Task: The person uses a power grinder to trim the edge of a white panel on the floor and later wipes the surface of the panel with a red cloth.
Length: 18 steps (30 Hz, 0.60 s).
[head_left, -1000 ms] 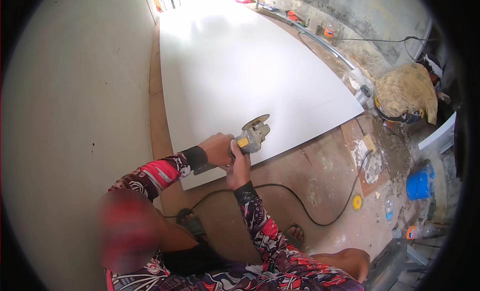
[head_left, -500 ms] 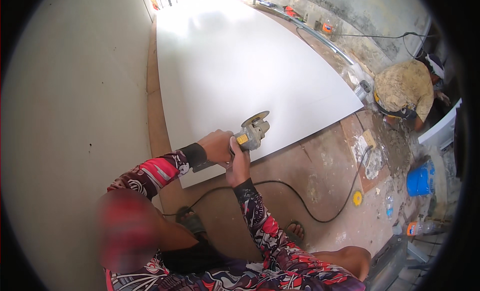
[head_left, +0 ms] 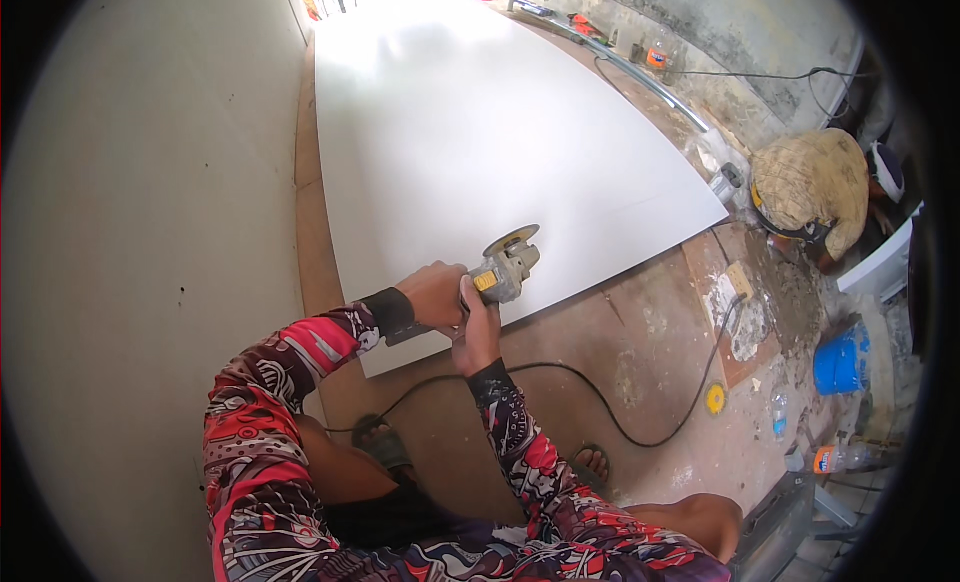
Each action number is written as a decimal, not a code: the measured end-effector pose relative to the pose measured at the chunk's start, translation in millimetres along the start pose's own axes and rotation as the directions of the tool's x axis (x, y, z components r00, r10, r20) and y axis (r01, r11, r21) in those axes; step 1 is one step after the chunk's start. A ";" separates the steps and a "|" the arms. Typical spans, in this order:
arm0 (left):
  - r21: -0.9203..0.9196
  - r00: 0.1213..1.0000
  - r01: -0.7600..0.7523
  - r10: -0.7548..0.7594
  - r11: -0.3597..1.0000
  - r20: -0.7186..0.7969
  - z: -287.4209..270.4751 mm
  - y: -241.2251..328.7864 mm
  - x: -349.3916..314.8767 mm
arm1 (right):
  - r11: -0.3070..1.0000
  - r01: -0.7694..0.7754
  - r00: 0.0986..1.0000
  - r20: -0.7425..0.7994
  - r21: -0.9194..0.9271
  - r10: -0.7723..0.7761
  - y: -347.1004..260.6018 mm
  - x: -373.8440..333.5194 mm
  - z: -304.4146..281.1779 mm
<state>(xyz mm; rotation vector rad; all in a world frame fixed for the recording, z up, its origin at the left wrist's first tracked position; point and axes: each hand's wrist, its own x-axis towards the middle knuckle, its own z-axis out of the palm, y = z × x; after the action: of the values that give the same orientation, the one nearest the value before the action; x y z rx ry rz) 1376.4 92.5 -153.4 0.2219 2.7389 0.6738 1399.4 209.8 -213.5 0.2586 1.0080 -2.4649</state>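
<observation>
Fingers of left hand (head_left: 432,292) and right hand (head_left: 478,334) wrapped around a grey, disc-bearing angle grinder (head_left: 506,279) over a flat white sheet (head_left: 480,142).

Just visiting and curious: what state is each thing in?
Grey, yellow-labelled angle grinder: in both hands; whether running, unclear.
Left hand: closed around the grinder.
Right hand: closed around the grinder.
Large white rectangular sheet: lying flat.
Long black cable: loosely curved across the floor.
Round yellow disc: on the floor.

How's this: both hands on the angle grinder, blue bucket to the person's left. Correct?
No: the blue bucket is to the person's right, per the head view. Left hand and right hand are on the angle grinder.
</observation>
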 end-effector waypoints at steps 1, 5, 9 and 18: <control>0.001 1.000 0.001 -0.001 1.000 0.007 1.4 -0.3 1.8 | 1.000 0.004 1.000 0.002 0.006 -0.004 0.7 1.6 -2.1; 0.008 1.000 -0.004 0.004 1.000 -0.006 1.4 -4.7 0.1 | 1.000 0.001 1.000 0.014 0.009 -0.001 2.2 0.8 1.3; 0.020 1.000 -0.011 0.011 1.000 -0.017 2.1 -5.9 0.3 | 1.000 0.007 1.000 0.009 0.016 -0.007 3.7 1.6 2.0; 0.008 1.000 -0.009 0.009 1.000 0.007 -1.5 -3.9 -1.1 | 0.999 0.013 1.000 0.006 0.030 -0.013 4.4 2.2 3.5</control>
<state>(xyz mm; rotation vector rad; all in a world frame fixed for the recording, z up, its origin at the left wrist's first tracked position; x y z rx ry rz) 1376.7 88.2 -153.7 0.2380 2.7365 0.6631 1399.6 203.9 -214.4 0.2540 0.9738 -2.4926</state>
